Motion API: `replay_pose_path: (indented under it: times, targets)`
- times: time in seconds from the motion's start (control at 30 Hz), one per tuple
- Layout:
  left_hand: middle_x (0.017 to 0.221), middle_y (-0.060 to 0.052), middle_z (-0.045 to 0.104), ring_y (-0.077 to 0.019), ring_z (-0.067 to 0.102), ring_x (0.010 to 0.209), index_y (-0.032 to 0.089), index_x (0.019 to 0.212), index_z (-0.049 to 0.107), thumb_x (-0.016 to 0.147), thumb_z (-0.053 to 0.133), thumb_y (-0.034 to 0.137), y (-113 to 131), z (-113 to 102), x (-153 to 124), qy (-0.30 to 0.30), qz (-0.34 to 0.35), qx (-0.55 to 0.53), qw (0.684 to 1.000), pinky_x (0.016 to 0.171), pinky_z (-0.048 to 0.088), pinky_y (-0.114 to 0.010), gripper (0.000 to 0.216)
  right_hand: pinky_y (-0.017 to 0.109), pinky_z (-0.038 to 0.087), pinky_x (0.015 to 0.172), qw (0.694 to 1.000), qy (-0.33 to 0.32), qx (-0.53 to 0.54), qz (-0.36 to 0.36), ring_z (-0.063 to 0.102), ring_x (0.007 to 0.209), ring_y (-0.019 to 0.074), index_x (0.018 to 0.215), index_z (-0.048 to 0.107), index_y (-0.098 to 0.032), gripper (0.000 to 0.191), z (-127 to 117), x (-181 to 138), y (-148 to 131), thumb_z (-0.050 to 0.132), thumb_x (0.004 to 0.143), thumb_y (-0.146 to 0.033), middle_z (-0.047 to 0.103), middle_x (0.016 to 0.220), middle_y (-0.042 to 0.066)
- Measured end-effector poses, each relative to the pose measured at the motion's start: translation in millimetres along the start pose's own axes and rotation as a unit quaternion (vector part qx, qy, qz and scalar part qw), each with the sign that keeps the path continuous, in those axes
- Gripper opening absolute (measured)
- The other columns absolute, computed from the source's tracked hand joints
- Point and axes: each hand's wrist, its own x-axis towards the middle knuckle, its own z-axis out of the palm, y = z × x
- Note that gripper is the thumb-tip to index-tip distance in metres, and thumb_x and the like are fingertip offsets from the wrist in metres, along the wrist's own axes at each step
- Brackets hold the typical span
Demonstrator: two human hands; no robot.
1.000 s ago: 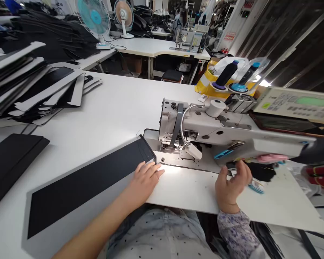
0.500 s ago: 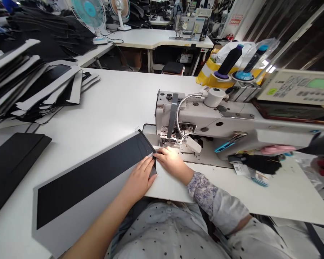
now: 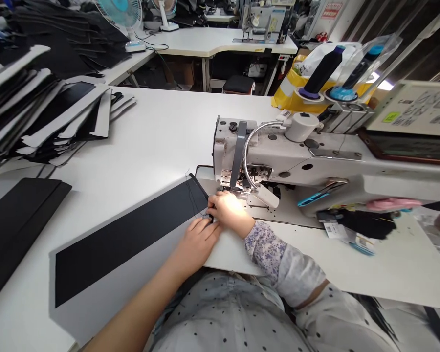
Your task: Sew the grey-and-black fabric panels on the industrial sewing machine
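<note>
A long black fabric strip [image 3: 128, 237] backed with grey lies slantwise across the white table [image 3: 154, 142], its far end by the needle of a white sewing machine [image 3: 297, 166]. My left hand [image 3: 198, 240] lies flat on the strip's near corner, fingers stretched out. My right hand [image 3: 225, 208] rests at the strip's end just in front of the presser foot, lit by the machine lamp, fingers curled and pinching the fabric edge.
Stacks of black and grey cut pieces [image 3: 40, 112] fill the left of the table, and a black folded piece [image 3: 14, 220] lies nearer. Two thread cones [image 3: 322, 73] and a control panel [image 3: 414, 110] stand behind the machine. Small labels and black cloth [image 3: 355, 227] lie under its arm.
My right hand came from under the machine arm on the right across to the strip's end at the needle. The strip's end has edged closer to the presser foot.
</note>
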Motion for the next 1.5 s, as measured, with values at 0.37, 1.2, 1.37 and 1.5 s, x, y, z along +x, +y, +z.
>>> replay_pose_path:
  times: [0.37,1.2,1.37,1.5]
  targets:
    - [0.104,-0.004,0.072,-0.0169,0.065,0.101,0.019,0.107,0.065,0.098,0.036,0.024,-11,9,-4,0.031,-0.124,-0.085,0.988,0.091,0.054,-0.033,0.031,0.027,0.038,0.077,0.999,0.009,0.038,0.015,0.054,0.079,0.0164,0.075,0.065,-0.020,0.011,4,2,4,0.071,0.078,-0.029,0.060,0.079,0.002]
    - [0.136,-0.011,0.055,-0.0269,0.049,0.129,0.021,0.102,0.061,0.094,0.048,0.027,-8,10,-1,-0.017,-0.153,-0.014,0.988,0.105,0.042,-0.050,0.017,0.027,0.039,0.079,0.998,0.034,0.054,0.017,0.056,0.079,0.0157,0.077,0.060,-0.018,0.013,9,7,8,0.067,0.081,-0.028,0.063,0.080,0.002]
    - [0.138,-0.011,0.054,-0.0272,0.046,0.131,0.021,0.102,0.060,0.094,0.047,0.027,-7,11,-3,-0.024,-0.159,-0.014,0.987,0.106,0.041,-0.050,0.017,0.028,0.039,0.080,0.995,0.072,0.069,0.028,0.057,0.080,0.0161,0.084,0.060,-0.018,0.009,10,-4,8,0.060,0.089,-0.026,0.064,0.082,0.003]
    - [0.139,-0.010,0.052,-0.0266,0.044,0.133,0.022,0.120,0.055,0.094,0.048,0.028,-11,13,-2,-0.029,-0.151,-0.023,0.988,0.109,0.038,-0.050,0.028,0.030,0.039,0.082,0.991,0.107,0.080,0.011,0.056,0.084,0.0178,0.084,0.060,-0.018,0.012,10,-39,18,0.055,0.092,-0.026,0.063,0.084,0.004]
